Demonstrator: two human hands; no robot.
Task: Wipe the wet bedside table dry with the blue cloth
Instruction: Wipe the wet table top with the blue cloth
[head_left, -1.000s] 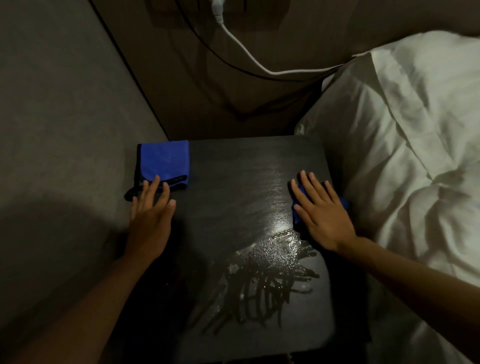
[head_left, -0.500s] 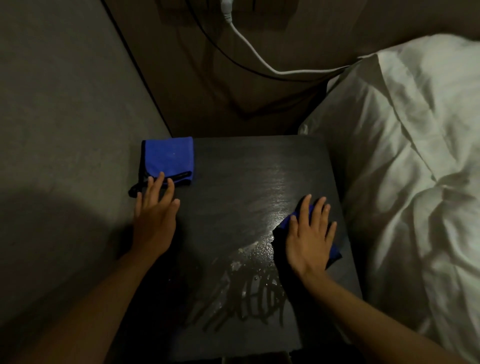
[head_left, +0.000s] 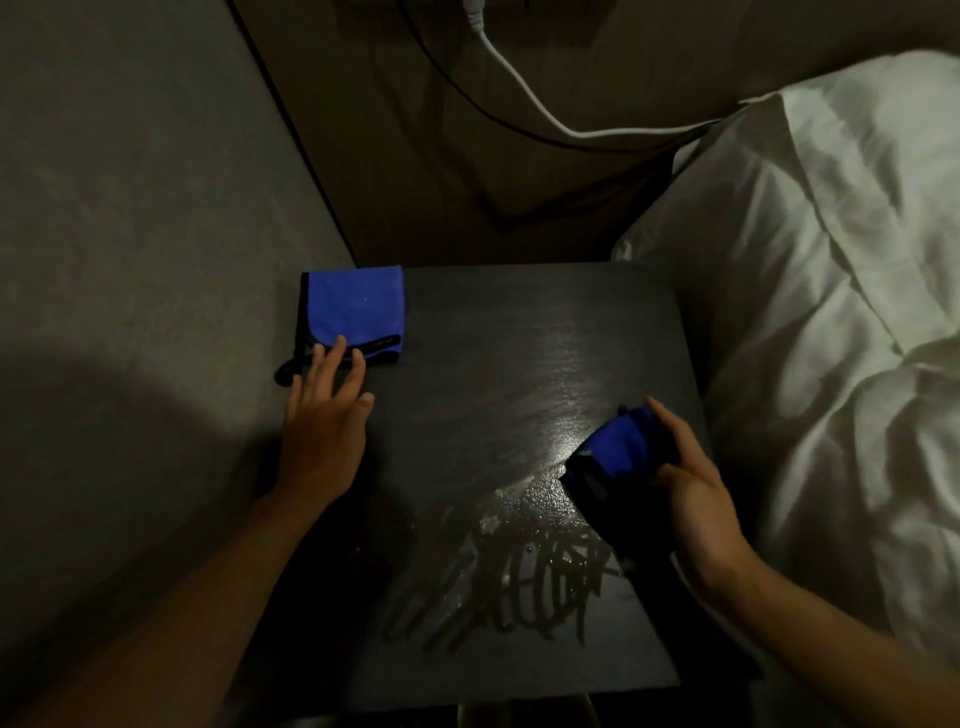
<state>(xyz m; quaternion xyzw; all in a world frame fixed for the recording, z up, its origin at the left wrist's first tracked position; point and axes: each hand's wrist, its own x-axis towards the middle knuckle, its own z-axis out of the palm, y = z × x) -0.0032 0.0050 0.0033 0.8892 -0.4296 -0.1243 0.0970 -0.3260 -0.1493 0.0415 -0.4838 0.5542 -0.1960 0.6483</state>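
The black bedside table (head_left: 478, 332) fills the middle of the view. A streaked wet patch (head_left: 519, 566) glistens on its near half. My right hand (head_left: 696, 499) grips a bunched blue cloth (head_left: 621, 449) at the table's right side, tilted up just beyond the wet patch. My left hand (head_left: 324, 421) lies flat with fingers spread on the left edge, fingertips touching a second, folded blue cloth (head_left: 356, 309) with black trim at the far left corner.
A white pillow and bedding (head_left: 831, 312) press against the table's right side. A grey wall (head_left: 130, 260) runs along the left. A white cable (head_left: 524, 88) and a black cable hang down the brown panel behind the table.
My right hand slid the cloth toward me along the right side, then closed around it and tipped it up off the surface. My left hand stayed in place.
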